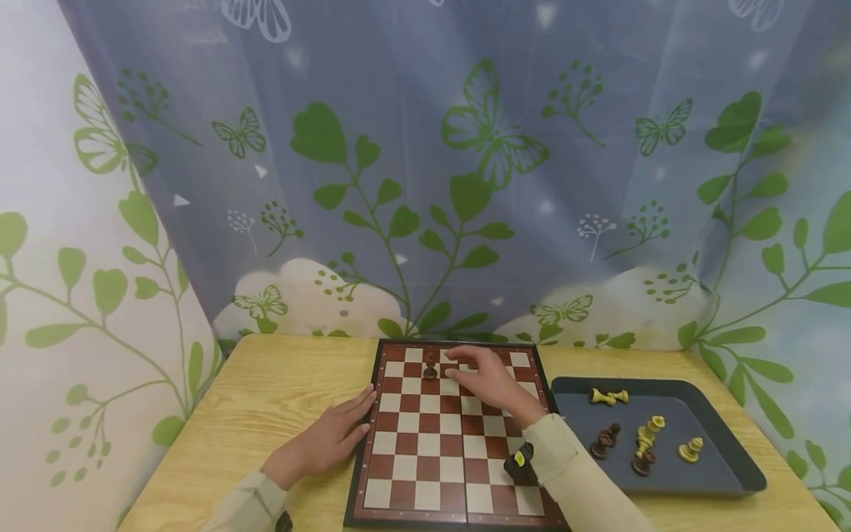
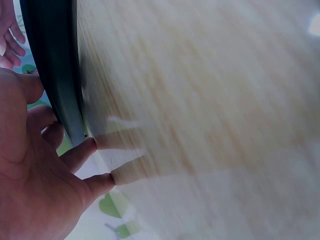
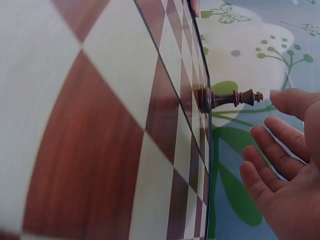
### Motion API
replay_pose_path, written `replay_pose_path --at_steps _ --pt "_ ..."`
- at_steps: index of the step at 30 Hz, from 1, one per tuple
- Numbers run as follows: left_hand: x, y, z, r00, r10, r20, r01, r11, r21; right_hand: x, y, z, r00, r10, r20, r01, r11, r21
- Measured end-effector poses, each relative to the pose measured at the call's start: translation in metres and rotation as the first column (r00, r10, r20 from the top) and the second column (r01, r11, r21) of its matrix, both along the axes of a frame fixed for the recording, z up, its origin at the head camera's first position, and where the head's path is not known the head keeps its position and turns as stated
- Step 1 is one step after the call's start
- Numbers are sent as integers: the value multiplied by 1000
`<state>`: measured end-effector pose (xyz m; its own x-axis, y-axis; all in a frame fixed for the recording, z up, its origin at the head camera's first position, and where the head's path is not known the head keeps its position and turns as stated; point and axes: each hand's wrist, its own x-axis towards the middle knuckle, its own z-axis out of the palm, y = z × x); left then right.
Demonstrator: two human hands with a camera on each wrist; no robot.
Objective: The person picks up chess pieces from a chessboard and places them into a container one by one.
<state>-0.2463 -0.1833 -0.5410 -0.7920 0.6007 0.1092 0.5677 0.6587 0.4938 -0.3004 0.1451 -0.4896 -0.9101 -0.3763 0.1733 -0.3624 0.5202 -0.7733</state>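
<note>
A dark brown chess king (image 1: pixel 431 367) stands upright near the far side of the red-and-white chessboard (image 1: pixel 417 445). Just right of it is my right hand (image 1: pixel 487 378), thumb and fingers apart and nothing between them. The right wrist view shows that hand (image 3: pixel 290 155) with loosely spread fingers, its thumb tip close to the top of the king (image 3: pixel 230 98). My left hand (image 1: pixel 326 436) lies at the board's left edge, its fingertips against the frame. In the left wrist view the left hand's (image 2: pixel 40 165) fingers touch the dark board edge (image 2: pixel 57 65) and the table.
Right of the board sits a dark grey tray (image 1: pixel 721 443). It holds several gold pieces, such as a gold chess piece (image 1: pixel 691 450), and dark ones, such as a dark chess piece (image 1: pixel 603 442). The wooden table (image 1: pixel 266 391) meets a patterned curtain (image 1: pixel 425 222) behind.
</note>
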Motion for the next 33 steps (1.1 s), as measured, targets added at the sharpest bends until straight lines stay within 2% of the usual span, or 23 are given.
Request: replay_pose_path --at_steps 11,16,24,33 --pt "-1 -1 -1 1000 -18 -18 18 1000 13 -8 -18 2 1000 2 7 -2 1000 16" --pt "0 -2 0 1000 -15 -10 15 1000 13 -11 -24 -1 1000 -7 3 7 999 45" --pt "-1 -1 -1 1000 -6 2 6 1000 5 -14 -32 0 1000 -5 17 4 1000 16" --pt "1 0 3 1000 6 15 -6 1000 -8 -18 -35 -4 999 -26 20 25 998 51"
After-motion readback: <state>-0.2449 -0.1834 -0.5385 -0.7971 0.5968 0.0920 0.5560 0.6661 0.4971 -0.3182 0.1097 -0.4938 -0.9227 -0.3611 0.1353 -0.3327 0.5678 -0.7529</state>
